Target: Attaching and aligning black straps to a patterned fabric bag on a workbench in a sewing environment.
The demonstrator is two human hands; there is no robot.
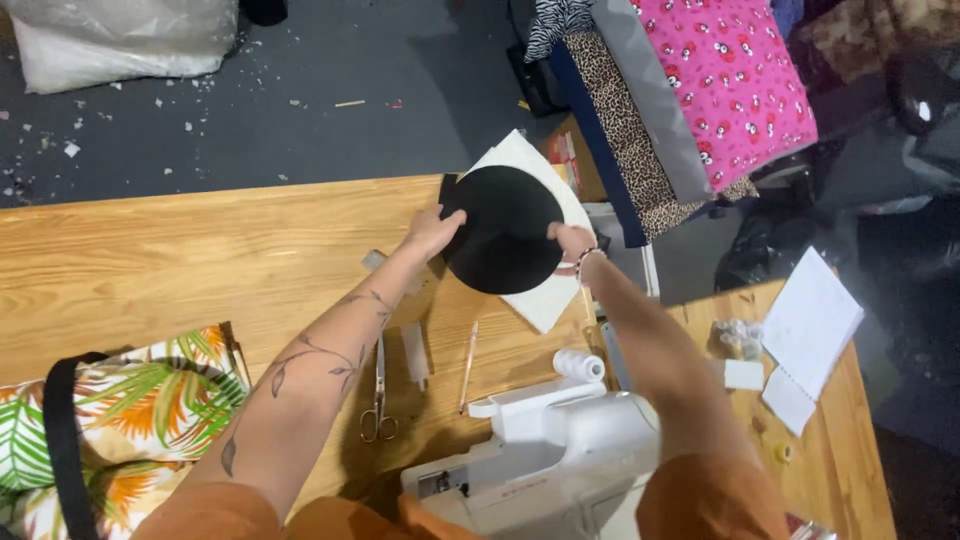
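Both my hands hold a black round piece of fabric [505, 240] above the far edge of the wooden table [150, 260]. My left hand [432, 232] grips its left rim and my right hand [572, 240] pinches its right rim. The disc hangs over a white square piece of material [545, 300] lying at the table corner. A white sewing machine [540, 450] stands below my arms, close to me.
Scissors [378, 395], a pencil [467, 365] and a small white strip [415, 355] lie on the table. A tropical-print bag [130, 420] sits at the left. White paper sheets [810, 325] and bobbins [737, 338] rest on a second table. Folded patterned fabrics [690, 90] are stacked beyond.
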